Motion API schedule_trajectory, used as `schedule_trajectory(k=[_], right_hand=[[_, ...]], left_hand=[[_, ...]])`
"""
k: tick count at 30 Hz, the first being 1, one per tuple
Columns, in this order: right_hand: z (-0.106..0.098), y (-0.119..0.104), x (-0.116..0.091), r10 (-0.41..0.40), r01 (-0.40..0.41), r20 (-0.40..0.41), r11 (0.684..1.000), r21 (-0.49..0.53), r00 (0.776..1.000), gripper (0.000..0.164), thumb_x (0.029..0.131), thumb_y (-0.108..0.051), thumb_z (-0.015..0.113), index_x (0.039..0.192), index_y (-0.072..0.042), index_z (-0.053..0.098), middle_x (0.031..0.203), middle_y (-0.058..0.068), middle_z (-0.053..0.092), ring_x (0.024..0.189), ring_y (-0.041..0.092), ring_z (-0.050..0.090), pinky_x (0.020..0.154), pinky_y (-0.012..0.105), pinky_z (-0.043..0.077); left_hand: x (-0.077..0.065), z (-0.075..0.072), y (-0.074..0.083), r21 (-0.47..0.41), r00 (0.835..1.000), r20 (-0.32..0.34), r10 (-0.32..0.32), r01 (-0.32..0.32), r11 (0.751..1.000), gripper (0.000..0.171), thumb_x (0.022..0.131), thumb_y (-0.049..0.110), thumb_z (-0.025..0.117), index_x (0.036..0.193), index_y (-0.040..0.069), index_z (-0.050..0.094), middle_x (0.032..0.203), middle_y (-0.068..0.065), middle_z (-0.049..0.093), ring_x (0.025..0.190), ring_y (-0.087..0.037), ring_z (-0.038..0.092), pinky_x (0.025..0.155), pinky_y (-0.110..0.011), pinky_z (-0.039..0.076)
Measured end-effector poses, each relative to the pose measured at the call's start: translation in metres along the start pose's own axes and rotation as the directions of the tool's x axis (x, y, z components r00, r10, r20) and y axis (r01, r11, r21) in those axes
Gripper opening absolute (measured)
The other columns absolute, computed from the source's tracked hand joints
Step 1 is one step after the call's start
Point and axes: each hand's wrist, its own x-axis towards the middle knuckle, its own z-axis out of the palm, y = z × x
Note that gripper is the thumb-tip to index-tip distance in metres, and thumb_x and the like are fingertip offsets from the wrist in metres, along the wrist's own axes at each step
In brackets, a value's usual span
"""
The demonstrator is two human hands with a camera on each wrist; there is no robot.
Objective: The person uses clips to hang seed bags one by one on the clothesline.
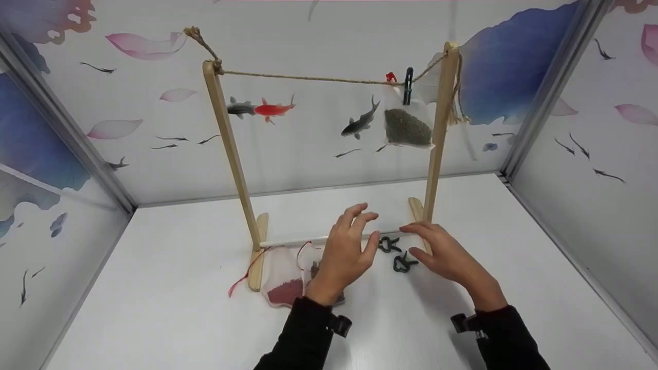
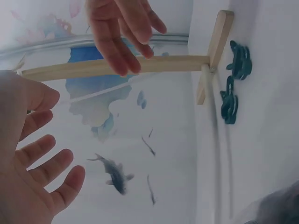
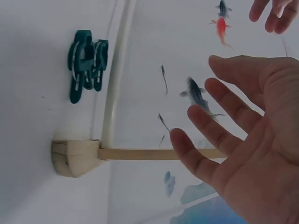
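Observation:
My left hand (image 1: pixel 347 254) hovers over the table with fingers loosely bent and holds nothing. The right hand (image 1: pixel 447 252) hangs in the air to its right, also holding nothing, fingers spread in the right wrist view. Below and between them lie two dark green spring clips (image 1: pixel 389 244) (image 3: pixel 86 58). Left of the left hand is a sheer drawstring pouch (image 1: pixel 285 290) with pink-red contents; a second pouch is mostly hidden behind that hand. Higher up, a pouch of greenish grains (image 1: pixel 407 126) hangs from the rope (image 1: pixel 308 78), held by a dark clip (image 1: pixel 408 86).
A wooden stand with a left post (image 1: pixel 231 149) and right post (image 1: pixel 442 128) carries the rope. A white crossbar (image 1: pixel 293 240) joins the posts low down, behind the clips. Printed wall panels (image 1: pixel 308 154) enclose the white table (image 1: pixel 169 288) at the back and sides.

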Motion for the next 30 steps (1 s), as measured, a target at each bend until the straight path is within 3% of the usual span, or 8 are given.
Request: schedule_trajectory(k=[6, 12, 15, 17, 21, 24, 30], right_hand=[[0.018, 0.010, -0.008, 0.017, -0.011, 0.097, 0.998, -0.063, 0.995, 0.049, 0.087, 0.009, 0.072, 0.134, 0.001, 0.060, 0.134, 0.019, 0.059, 0.127, 0.040, 0.054, 0.102, 0.056, 0.044], [0.026, 0.013, -0.016, 0.081, -0.066, 0.162, 0.993, -0.093, 0.983, 0.050, 0.087, 0.010, 0.070, 0.136, 0.003, 0.058, 0.135, 0.024, 0.057, 0.127, 0.044, 0.053, 0.101, 0.058, 0.044], [0.029, 0.015, -0.016, 0.108, -0.083, 0.195, 0.988, -0.129, 0.975, 0.051, 0.087, 0.008, 0.071, 0.136, 0.003, 0.059, 0.136, 0.025, 0.057, 0.126, 0.045, 0.052, 0.101, 0.059, 0.044], [0.031, 0.014, -0.016, 0.118, -0.087, 0.208, 0.985, -0.151, 0.971, 0.050, 0.086, 0.007, 0.072, 0.135, 0.004, 0.060, 0.136, 0.025, 0.057, 0.125, 0.046, 0.052, 0.100, 0.058, 0.045], [0.033, 0.015, -0.016, 0.146, -0.105, 0.229, 0.978, -0.182, 0.962, 0.048, 0.086, 0.007, 0.072, 0.133, 0.004, 0.062, 0.135, 0.025, 0.058, 0.124, 0.047, 0.053, 0.099, 0.059, 0.046], [0.035, 0.016, -0.017, 0.166, -0.121, 0.245, 0.974, -0.189, 0.955, 0.047, 0.085, 0.006, 0.073, 0.131, 0.004, 0.064, 0.133, 0.025, 0.060, 0.122, 0.047, 0.054, 0.098, 0.058, 0.046], [0.037, 0.018, -0.017, 0.089, -0.043, 0.223, 0.978, -0.205, 0.971, 0.041, 0.080, 0.010, 0.077, 0.119, 0.003, 0.070, 0.118, 0.018, 0.064, 0.109, 0.039, 0.060, 0.092, 0.053, 0.050]], left_hand=[[-0.030, 0.028, 0.000, -0.132, 0.988, 0.068, -0.138, 0.146, 0.980, 0.031, 0.098, 0.018, 0.067, 0.126, 0.006, 0.064, 0.134, -0.010, 0.057, 0.123, -0.023, 0.059, 0.097, -0.036, 0.050], [-0.048, 0.049, 0.003, -0.219, 0.938, 0.188, -0.292, 0.330, 0.918, 0.034, 0.099, 0.018, 0.066, 0.130, 0.006, 0.061, 0.129, -0.008, 0.058, 0.119, -0.022, 0.060, 0.099, -0.037, 0.049], [-0.056, 0.055, 0.004, -0.234, 0.917, 0.215, -0.335, 0.382, 0.894, 0.033, 0.099, 0.018, 0.066, 0.129, 0.006, 0.062, 0.128, -0.008, 0.059, 0.117, -0.026, 0.061, 0.097, -0.039, 0.050], [-0.062, 0.058, 0.005, -0.197, 0.920, 0.208, -0.331, 0.371, 0.907, 0.032, 0.098, 0.017, 0.067, 0.127, 0.005, 0.063, 0.126, -0.007, 0.060, 0.115, -0.026, 0.061, 0.096, -0.038, 0.050], [-0.072, 0.066, 0.007, 0.027, 0.962, 0.153, -0.227, 0.225, 0.974, 0.030, 0.092, 0.018, 0.074, 0.120, 0.008, 0.068, 0.115, -0.005, 0.064, 0.105, -0.024, 0.063, 0.084, -0.037, 0.053], [-0.075, 0.070, 0.009, 0.171, 0.976, 0.141, -0.164, 0.140, 0.975, 0.030, 0.088, 0.019, 0.077, 0.117, 0.011, 0.070, 0.110, -0.004, 0.065, 0.099, -0.023, 0.063, 0.074, -0.036, 0.052], [-0.077, 0.070, 0.010, 0.202, 0.964, 0.204, -0.171, 0.129, 0.971, 0.031, 0.089, 0.020, 0.075, 0.118, 0.012, 0.071, 0.111, -0.003, 0.066, 0.101, -0.023, 0.063, 0.075, -0.036, 0.051]])
